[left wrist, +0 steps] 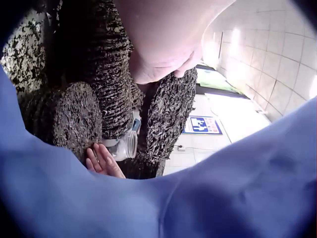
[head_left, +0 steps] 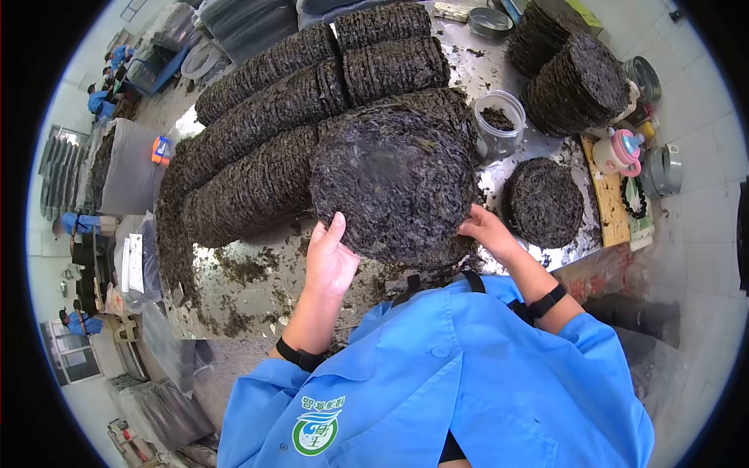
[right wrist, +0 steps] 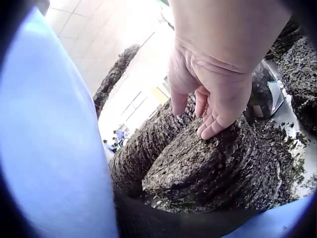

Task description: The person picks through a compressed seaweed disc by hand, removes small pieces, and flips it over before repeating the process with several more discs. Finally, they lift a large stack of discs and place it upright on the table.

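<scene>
Straight fingers of the left hand [head_left: 331,261] press the lower left rim of the pressed leaf disc [head_left: 394,183]; the right hand [head_left: 488,232] curls its fingers over the lower right rim. The disc stands tilted on edge just left of the clear jar [head_left: 499,121], between both hands.

**Metal counter crowded with pressed discs**

The shiny counter [head_left: 261,300] carries long rows of dark discs [head_left: 265,117] lying on edge, and tall stacks [head_left: 577,86] at the far right. A large disc [head_left: 394,183] stands tilted at the near edge. A short stack [head_left: 544,201], a clear jar [head_left: 499,121], a wooden board [head_left: 605,199] and loose crumbs [head_left: 242,269] also lie there.
</scene>
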The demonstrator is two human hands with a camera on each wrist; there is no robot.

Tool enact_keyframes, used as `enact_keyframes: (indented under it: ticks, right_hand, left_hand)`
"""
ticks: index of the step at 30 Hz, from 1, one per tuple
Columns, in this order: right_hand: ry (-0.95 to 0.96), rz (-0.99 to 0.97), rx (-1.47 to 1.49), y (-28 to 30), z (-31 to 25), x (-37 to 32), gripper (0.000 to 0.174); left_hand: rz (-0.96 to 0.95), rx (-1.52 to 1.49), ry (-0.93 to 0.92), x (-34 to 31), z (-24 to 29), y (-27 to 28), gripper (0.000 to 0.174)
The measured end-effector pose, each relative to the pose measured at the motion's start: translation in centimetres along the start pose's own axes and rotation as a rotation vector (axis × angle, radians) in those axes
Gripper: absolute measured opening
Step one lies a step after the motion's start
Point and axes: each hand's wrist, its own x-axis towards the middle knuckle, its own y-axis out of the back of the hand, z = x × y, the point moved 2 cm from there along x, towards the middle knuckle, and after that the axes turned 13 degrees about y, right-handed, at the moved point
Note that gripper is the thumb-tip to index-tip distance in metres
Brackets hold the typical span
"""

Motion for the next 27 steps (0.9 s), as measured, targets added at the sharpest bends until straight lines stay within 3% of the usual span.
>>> enact_keyframes:
  ticks: [3,5,7,8,11,14,16,17,19,27]
  right_hand:
    - [0.087,0.139,-0.085,1.6,-0.7,0.1,0.04]
    - [0.327,0.365,-0.092,0.4,-5.4,0.0,0.024]
    - [0.526,0.498,-0.138,0.0,-9.7,-0.4,0.022]
    - [0.526,0.503,-0.139,-0.3,-11.0,-0.8,0.022]
    - [0.833,0.392,-0.659,-2.4,-15.2,-1.9,0.028]
    - [0.809,0.441,-0.621,-2.0,-15.1,-1.9,0.032]
    - [0.608,0.378,-0.154,-1.4,-13.8,-1.4,0.037]
    - [0.608,0.377,-0.152,-1.3,-13.3,-1.5,0.037]
    - [0.415,0.279,0.031,-1.3,-12.0,-1.8,0.041]
    - [0.398,0.277,0.147,0.1,-10.4,-2.7,0.039]
  left_hand:
    - [-0.025,-0.003,0.041,-0.4,-0.5,-0.2,0.034]
    - [-0.001,-0.003,0.045,-0.6,-1.0,-0.8,0.034]
    - [0.003,0.014,0.049,-0.6,-1.4,-1.1,0.035]
    - [0.01,0.042,0.038,-0.6,-1.6,-1.0,0.036]
    - [0.01,0.079,0.038,-0.7,-1.8,-1.6,0.037]
    - [0.025,0.078,0.054,-0.8,-2.0,-2.1,0.037]
    - [0.049,0.078,0.056,-0.9,-2.1,-2.0,0.038]
    - [0.031,0.06,0.073,-0.9,-2.1,-2.0,0.035]
    - [0.011,0.043,0.09,-0.8,-2.3,-2.1,0.033]
    - [0.043,0.064,0.119,-0.5,-2.9,-2.2,0.032]
